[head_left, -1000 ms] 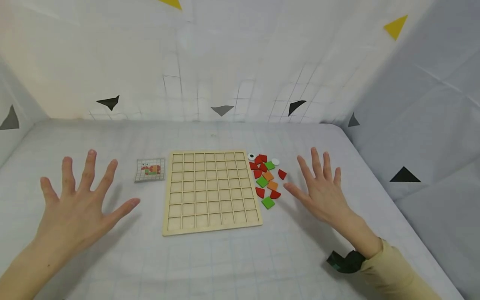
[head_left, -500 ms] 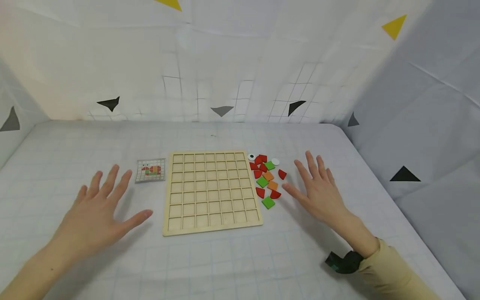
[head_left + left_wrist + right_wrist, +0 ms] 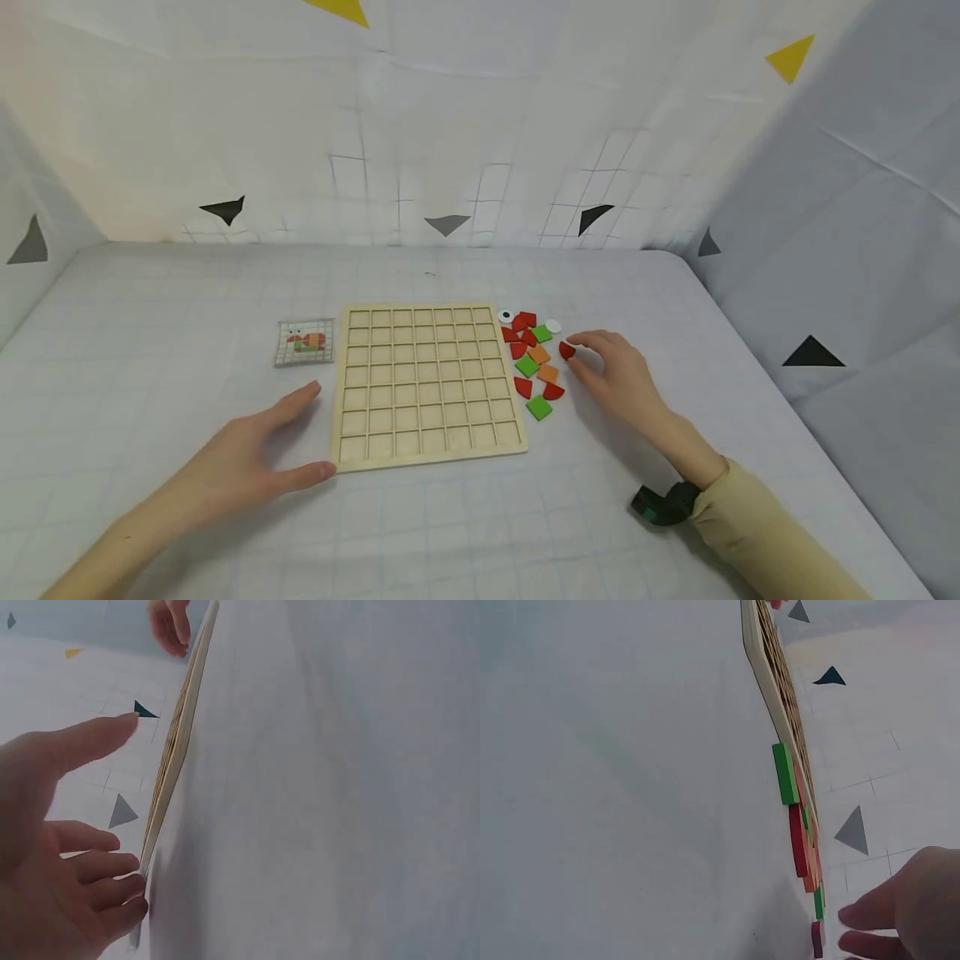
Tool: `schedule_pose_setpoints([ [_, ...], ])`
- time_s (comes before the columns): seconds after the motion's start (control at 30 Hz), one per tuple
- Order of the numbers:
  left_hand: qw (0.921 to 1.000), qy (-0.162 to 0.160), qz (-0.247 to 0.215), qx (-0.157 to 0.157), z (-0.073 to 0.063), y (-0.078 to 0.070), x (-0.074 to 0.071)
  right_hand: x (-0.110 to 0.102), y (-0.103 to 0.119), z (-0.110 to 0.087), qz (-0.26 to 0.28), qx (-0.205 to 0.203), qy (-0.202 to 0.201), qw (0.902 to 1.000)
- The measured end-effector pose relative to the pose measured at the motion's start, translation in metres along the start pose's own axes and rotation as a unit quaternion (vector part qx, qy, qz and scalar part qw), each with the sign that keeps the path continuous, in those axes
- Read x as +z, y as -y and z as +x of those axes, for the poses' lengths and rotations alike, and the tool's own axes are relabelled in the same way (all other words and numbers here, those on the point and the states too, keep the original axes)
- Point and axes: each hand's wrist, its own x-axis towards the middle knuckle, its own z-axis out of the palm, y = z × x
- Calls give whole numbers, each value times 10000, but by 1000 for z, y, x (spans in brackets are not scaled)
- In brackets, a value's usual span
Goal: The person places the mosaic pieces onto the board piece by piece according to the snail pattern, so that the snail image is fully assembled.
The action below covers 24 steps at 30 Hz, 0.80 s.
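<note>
A square wooden board with a grid of recesses lies mid-table. At its left edge my left hand is spread, thumb tip at the near left corner; contact cannot be told. The left wrist view shows the thumb and fingers well apart. My right hand hovers at the right of the loose tiles, thumb and fingers bent around a red quarter-round tile. In the right wrist view, a small gap parts the fingertips from that red tile.
Several red, green and orange tiles, such as a green square and an orange square, lie along the board's right side. An eye-like disc and a white disc are behind. A pattern card lies left of the board.
My left hand has moved right and turned inward to the board's left edge. My right hand has lowered toward the red quarter-round tile, its fingers bending. The tiles and board stay put.
</note>
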Motion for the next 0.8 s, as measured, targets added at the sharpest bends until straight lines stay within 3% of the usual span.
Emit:
schedule_pose_setpoints([
  [0.13,9998,-33,-138,162,2,0,6,1,-7,8,277,-54,96,9996],
  [0.4,9998,20,-156,96,1,-1,16,8,-23,12,761,-204,293,9965],
  [0.6,9998,-43,-71,156,3,-1,17,15,-28,14,583,-528,39,9969],
  [0.8,9997,-47,-84,215,3,1,19,19,-31,13,307,-656,50,9974],
])
